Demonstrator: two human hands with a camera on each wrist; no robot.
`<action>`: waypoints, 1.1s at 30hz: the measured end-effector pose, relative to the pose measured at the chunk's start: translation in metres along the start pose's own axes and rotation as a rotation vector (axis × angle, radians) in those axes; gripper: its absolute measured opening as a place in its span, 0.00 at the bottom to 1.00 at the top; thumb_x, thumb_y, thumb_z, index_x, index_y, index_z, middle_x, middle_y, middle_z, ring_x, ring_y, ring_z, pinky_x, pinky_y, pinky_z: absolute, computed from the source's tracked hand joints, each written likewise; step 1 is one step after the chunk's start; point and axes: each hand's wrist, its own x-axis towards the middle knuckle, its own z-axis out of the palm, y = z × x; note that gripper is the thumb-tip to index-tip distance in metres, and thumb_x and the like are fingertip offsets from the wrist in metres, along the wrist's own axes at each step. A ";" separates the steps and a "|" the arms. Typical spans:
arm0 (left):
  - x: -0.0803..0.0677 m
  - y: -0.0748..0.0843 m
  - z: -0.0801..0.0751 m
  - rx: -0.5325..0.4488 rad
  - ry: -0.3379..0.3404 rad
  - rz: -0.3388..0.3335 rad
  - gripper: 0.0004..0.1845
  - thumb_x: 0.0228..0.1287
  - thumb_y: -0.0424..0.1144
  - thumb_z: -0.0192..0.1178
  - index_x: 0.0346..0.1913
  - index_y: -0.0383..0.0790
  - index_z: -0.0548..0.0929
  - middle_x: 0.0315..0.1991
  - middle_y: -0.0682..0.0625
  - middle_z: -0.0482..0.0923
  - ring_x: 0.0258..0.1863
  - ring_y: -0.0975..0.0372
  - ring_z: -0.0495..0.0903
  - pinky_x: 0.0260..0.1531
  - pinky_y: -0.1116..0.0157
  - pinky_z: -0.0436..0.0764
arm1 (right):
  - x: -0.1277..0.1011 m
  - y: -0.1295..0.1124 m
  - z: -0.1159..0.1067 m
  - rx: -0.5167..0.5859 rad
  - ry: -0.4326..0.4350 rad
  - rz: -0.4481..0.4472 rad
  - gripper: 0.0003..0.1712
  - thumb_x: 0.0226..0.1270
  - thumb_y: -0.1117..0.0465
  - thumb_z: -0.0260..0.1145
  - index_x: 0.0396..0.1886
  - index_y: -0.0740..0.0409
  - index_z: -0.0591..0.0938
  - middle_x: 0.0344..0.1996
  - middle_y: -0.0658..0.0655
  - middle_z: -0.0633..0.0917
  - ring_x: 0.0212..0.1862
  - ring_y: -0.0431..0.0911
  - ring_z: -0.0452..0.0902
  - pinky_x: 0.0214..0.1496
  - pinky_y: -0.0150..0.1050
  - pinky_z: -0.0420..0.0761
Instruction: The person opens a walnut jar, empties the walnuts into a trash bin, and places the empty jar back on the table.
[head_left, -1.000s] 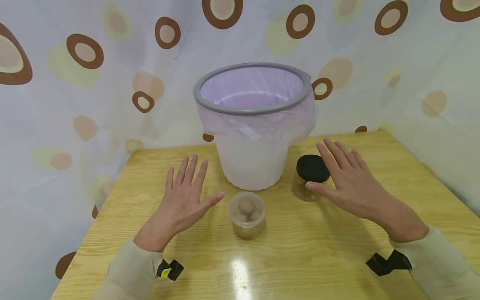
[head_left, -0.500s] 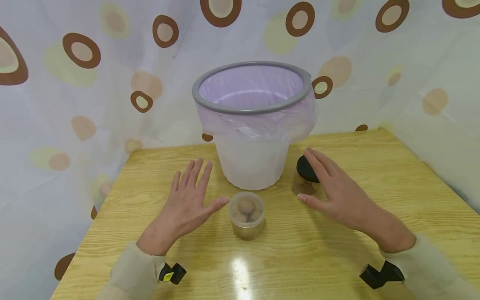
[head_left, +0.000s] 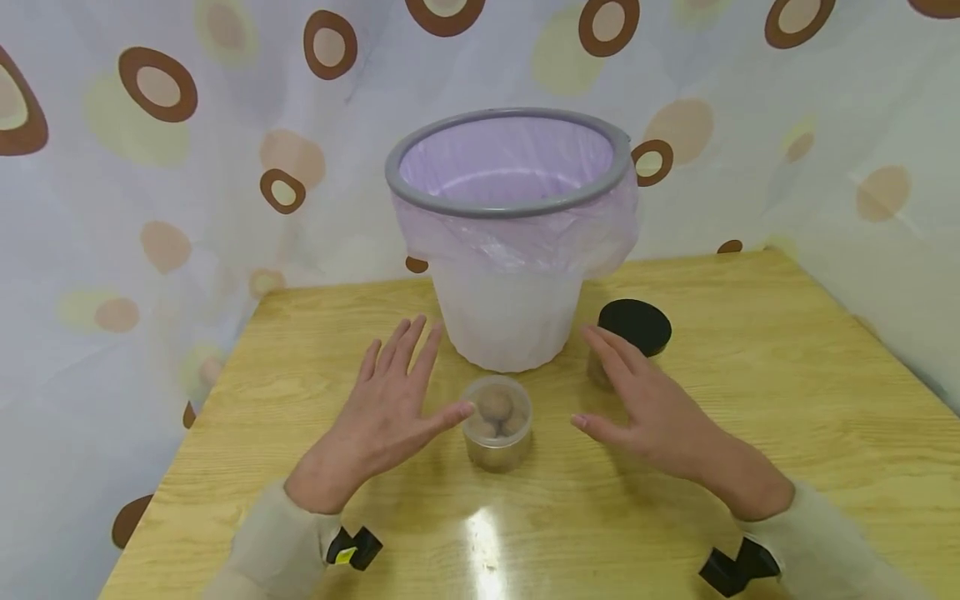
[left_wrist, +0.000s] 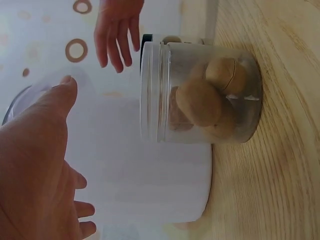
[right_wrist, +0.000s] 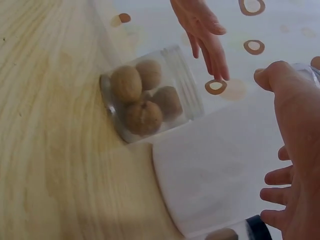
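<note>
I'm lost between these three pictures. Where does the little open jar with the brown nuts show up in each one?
Head view: the open jar of nuts stands at centre, between both hands.
Left wrist view: the jar lies upper middle, turned sideways by the camera.
Right wrist view: the jar is upper left of centre, tilted.
Shared landmark: the white bin just behind it.

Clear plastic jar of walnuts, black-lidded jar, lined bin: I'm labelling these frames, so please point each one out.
Clear plastic jar of walnuts (head_left: 497, 433), head view, on its see-through side wall.
Black-lidded jar (head_left: 634, 326), head view, on the lid's top.
White bin with purple liner (head_left: 507, 312), head view, on its front wall.
</note>
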 end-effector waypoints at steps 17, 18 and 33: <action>0.004 0.013 0.012 -0.051 0.002 0.076 0.50 0.64 0.74 0.46 0.80 0.50 0.46 0.81 0.43 0.43 0.80 0.49 0.42 0.75 0.42 0.48 | -0.004 -0.003 0.032 0.194 -0.083 0.080 0.51 0.67 0.45 0.66 0.81 0.41 0.47 0.78 0.59 0.55 0.76 0.61 0.54 0.69 0.67 0.62; 0.005 0.014 0.013 -0.056 0.000 0.082 0.50 0.64 0.74 0.47 0.80 0.50 0.47 0.80 0.43 0.44 0.80 0.49 0.42 0.75 0.42 0.49 | -0.003 -0.003 0.034 0.204 -0.082 0.077 0.51 0.66 0.45 0.67 0.80 0.41 0.48 0.78 0.59 0.55 0.76 0.60 0.55 0.70 0.67 0.63; 0.009 0.029 0.021 -0.077 0.031 0.174 0.46 0.65 0.68 0.54 0.77 0.45 0.58 0.77 0.42 0.55 0.77 0.47 0.55 0.73 0.47 0.60 | -0.001 -0.010 0.062 0.349 -0.141 0.061 0.51 0.65 0.44 0.68 0.79 0.51 0.52 0.76 0.57 0.59 0.77 0.56 0.55 0.73 0.63 0.61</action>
